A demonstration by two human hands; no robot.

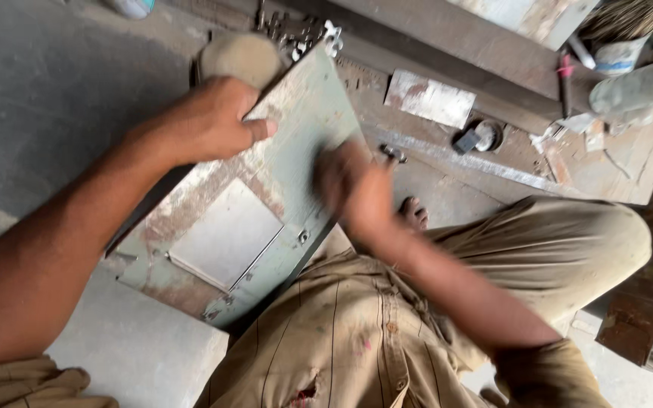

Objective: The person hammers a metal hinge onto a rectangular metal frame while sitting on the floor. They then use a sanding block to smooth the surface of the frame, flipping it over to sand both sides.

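Left hand nearest, gripping panel far edge, steadying. Right hand blurred, rubbing panel near edge; grip unclear. Best: firm brace, even strokes.

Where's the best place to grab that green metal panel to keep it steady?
Grip the panel by its long left edge near the top, coming from the left, as the left hand does. It's flat and thin, tilted on the block, so fingers wrap the edge, thumb on the face. The right hand is blurred.
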